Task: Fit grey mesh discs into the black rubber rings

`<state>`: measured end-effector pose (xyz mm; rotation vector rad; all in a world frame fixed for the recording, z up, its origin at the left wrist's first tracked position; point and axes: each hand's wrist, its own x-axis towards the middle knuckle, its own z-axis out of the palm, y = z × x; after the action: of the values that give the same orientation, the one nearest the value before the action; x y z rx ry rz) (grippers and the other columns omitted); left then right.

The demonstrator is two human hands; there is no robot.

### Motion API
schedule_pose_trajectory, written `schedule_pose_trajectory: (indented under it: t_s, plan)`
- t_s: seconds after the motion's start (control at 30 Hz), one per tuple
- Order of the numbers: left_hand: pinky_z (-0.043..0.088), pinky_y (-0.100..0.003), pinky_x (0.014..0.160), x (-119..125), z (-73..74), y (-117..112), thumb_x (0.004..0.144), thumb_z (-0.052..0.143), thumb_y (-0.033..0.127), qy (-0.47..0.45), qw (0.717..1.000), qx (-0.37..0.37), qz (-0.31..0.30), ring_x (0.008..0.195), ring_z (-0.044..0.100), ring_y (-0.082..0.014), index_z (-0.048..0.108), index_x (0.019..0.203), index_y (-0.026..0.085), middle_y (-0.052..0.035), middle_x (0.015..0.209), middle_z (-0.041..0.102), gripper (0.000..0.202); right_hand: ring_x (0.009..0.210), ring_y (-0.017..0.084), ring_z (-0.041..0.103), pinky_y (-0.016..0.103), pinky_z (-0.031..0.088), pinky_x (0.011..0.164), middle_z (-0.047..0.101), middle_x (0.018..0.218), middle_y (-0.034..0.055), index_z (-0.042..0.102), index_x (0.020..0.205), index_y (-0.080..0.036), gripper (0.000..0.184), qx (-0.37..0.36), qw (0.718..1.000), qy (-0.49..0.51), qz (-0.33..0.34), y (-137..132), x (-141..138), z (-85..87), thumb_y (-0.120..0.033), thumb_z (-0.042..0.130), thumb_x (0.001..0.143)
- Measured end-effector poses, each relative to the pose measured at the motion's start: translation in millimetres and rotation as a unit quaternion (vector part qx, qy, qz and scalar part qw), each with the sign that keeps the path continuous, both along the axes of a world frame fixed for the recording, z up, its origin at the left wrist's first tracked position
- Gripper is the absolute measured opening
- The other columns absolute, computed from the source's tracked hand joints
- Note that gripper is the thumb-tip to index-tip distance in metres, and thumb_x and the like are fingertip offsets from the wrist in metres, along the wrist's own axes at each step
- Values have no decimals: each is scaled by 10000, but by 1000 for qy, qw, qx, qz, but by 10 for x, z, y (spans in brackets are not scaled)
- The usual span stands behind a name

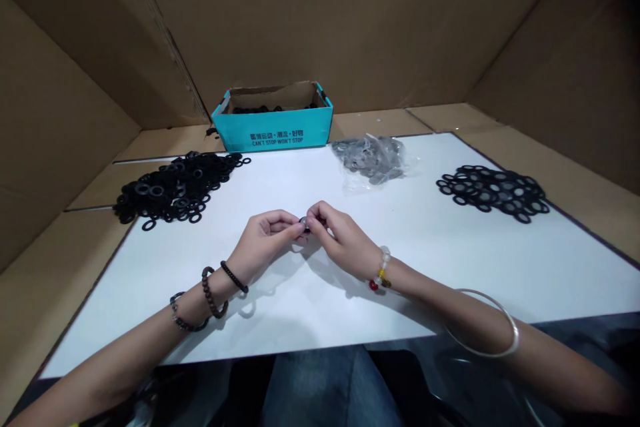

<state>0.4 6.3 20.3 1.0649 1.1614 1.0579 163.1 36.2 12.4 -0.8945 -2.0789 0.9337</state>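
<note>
Over the middle of the white board, my left hand (273, 235) and my right hand (340, 237) meet, thumbs and fingers pinched on one small black ring (305, 229). Something grey shows at the ring's centre, too small and covered by fingertips to make out fully. Off to the left lies a heap of loose black rings (173, 190). On the right is a flatter pile of black rings (493, 190) with greyish centres. Beyond my hands sits a clear plastic bag (373, 159) of grey discs.
A turquoise cardboard box (275, 130) with black pieces inside stands at the back of the white board (400, 307). Tall cardboard walls (350, 27) enclose the back and both sides. The board's near edge lies just above my lap.
</note>
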Motion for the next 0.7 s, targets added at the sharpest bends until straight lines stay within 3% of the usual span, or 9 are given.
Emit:
schedule_pose_trajectory:
  t_s: [0.23,0.5,0.7]
  plan:
    - [509,-252,662,16,-46,-15,705,677,277,83,991,103,26,678,641,-152,631,690,139,-39,685,675,146,638,137,459,261,369,585,507,720,35,392,787,-184,96,117,992,-49,-11,-13,-10,-10,-186,352,874]
    - [494,-256,683,15,-87,-61,746,628,221,190,953,223,76,700,626,-156,649,710,177,-27,711,676,60,646,147,456,267,374,582,520,713,50,425,789,-179,106,213,975,-57,-11,-44,16,53,-159,371,877]
    - [490,-271,664,10,-51,-86,746,619,242,221,943,235,82,681,621,-168,664,700,185,-31,702,677,86,664,153,467,274,384,598,541,732,61,461,816,-167,108,241,968,-65,-18,-57,34,62,-169,380,888]
